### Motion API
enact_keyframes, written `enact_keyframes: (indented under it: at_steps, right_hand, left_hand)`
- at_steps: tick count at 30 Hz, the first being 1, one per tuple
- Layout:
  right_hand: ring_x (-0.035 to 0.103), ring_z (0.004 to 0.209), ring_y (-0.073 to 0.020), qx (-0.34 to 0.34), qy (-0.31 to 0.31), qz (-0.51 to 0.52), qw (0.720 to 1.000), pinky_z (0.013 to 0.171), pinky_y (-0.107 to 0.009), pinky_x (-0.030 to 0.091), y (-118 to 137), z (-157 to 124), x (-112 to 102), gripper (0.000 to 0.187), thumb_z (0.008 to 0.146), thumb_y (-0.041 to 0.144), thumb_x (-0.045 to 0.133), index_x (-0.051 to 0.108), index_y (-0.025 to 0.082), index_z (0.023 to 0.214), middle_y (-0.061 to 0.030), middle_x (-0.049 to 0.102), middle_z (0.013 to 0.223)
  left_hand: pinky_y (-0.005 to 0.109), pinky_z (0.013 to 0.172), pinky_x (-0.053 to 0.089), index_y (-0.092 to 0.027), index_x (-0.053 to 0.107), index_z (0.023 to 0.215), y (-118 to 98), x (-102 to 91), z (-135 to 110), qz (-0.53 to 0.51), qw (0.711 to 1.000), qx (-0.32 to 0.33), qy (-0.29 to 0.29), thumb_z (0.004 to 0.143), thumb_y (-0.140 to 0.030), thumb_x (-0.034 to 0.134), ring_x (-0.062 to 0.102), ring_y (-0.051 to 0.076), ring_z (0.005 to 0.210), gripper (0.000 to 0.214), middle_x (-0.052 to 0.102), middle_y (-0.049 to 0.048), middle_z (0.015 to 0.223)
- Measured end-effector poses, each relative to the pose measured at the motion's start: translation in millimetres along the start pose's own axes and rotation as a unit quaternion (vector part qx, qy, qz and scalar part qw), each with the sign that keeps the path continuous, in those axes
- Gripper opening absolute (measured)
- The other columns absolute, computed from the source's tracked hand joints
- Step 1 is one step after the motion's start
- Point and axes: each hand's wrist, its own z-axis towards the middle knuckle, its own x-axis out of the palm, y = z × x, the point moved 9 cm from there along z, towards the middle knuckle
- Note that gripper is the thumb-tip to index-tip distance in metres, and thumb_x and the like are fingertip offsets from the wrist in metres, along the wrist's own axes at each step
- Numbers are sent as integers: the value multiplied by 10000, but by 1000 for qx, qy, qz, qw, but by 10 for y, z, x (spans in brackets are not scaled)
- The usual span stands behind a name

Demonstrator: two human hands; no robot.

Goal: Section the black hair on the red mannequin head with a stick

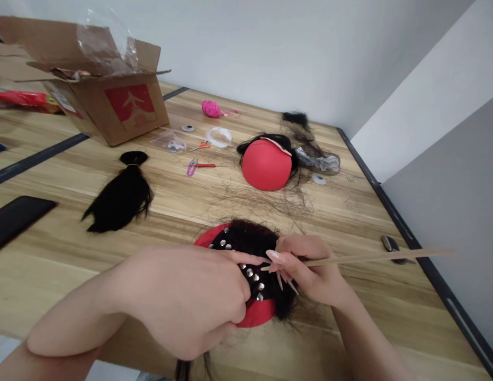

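Note:
In front of me is a red round piece (256, 316), its top covered with black hair (252, 235) and a black band dotted with several silver studs (250, 272). My left hand (190, 296) is curled against its near left side, the index finger stretched out over the hair. Under that hand the grip on the rim is partly hidden. Between thumb and fingers, my right hand (310, 264) pinches a thin wooden stick (361, 258). The stick's near tip points into the hair beside my left fingertip; its far end sticks out to the right.
Beyond lie a red dome (266, 166) with black hair, a bundle of black hair (119, 201), a purple-handled thread snipper (191, 168), orange scissors (202, 145), a white ring (218, 137) and pink yarn (211, 109). An open cardboard box (111, 106) stands back left; a dark phone-like slab (19, 219) lies left.

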Motion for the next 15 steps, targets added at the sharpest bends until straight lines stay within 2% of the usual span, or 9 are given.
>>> enact_keyframes:
  at_steps: [3, 8, 15]
  right_hand:
    - [528, 443, -58, 4, -8, 14, 1000, 469, -166, 384, 10, 26, -6, 315, 964, 243, 596, 685, 153, 676, 25, 592, 496]
    - [513, 399, -55, 44, -29, 62, 997, 422, -155, 380, -62, 45, -3, 354, 954, 309, 614, 706, 144, 654, 17, 588, 470]
    - [488, 322, -64, 131, -45, 139, 981, 334, -151, 342, -267, 7, 53, 479, 920, 478, 623, 709, 130, 602, -2, 577, 422]
  left_hand:
    - [245, 1152, 348, -216, 727, 697, -3, 11, -11, 6, 1000, -4, 3, 814, -227, 745, 646, 132, 701, 119, 733, -40, 722]
    - [235, 1149, 337, -216, 721, 657, -4, -5, -30, 4, 999, -2, -32, 780, -190, 760, 611, 129, 666, 132, 729, -41, 694]
    - [291, 1149, 377, -198, 695, 655, 4, 39, -19, -28, 999, 17, -1, 785, -161, 722, 643, 150, 698, 138, 718, -20, 698]
